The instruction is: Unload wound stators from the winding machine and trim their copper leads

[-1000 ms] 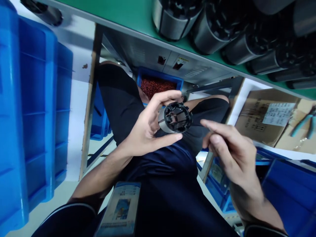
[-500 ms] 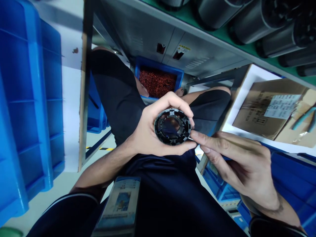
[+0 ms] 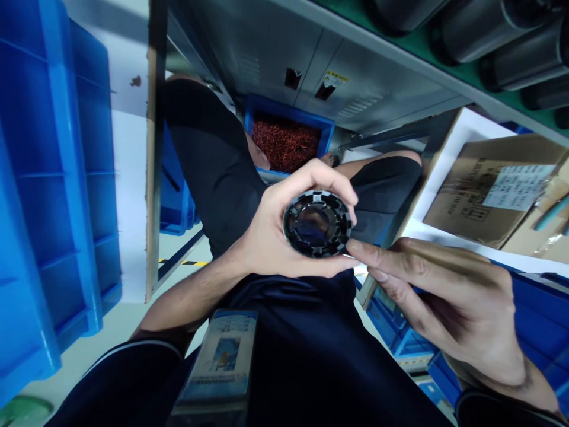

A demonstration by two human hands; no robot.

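My left hand (image 3: 275, 237) is wrapped round a dark cylindrical part (image 3: 291, 240), seen end-on, with a notched black ring at its rim and a dark, shiny opening in the middle. The part is held above my lap, and its far end is hidden. My right hand (image 3: 462, 308) has its fingertips pressed close together at the lower right edge of the ring, near my left thumb tip. A thin bright sliver shows by these fingertips, too small to name.
Several dark cylinders (image 3: 493, 29) lie on a green-topped shelf at upper right. A blue bin (image 3: 326, 139) of dark-red bits stands on the floor between my feet. Blue crates (image 3: 53, 178) rise at left. Right of my knee is a cardboard box (image 3: 471, 196) on a white surface.
The view has shifted slightly. Both hands and the dark cylindrical part sit a little further right in the picture. The grip of each hand looks the same.
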